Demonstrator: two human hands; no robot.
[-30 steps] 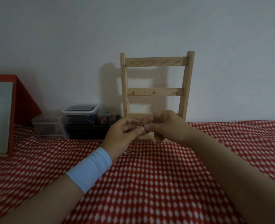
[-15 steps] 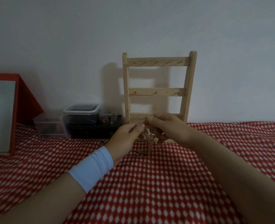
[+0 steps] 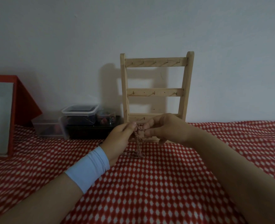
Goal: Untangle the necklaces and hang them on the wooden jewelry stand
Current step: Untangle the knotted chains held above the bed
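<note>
A wooden jewelry stand [image 3: 156, 92] with three hook bars leans upright against the wall; its hooks are bare. Just in front of its lowest bar, my left hand [image 3: 119, 137] and my right hand [image 3: 167, 130] pinch a tangled bunch of thin chain necklaces [image 3: 138, 139] between their fingertips. The chains hang down from the fingers, and their lower loops lie on the red checked cloth [image 3: 149, 183]. A pale blue band wraps my left wrist.
Left of the stand sit clear plastic boxes [image 3: 79, 114] on a black tray, with a small jar [image 3: 105, 118] beside them. A red-framed mirror [image 3: 1, 117] stands at the far left. The wall is right behind the stand.
Both hands have lifted slightly with the tangle, and the chains now hang visibly down from the fingertips to the cloth. The hands remain close together.
</note>
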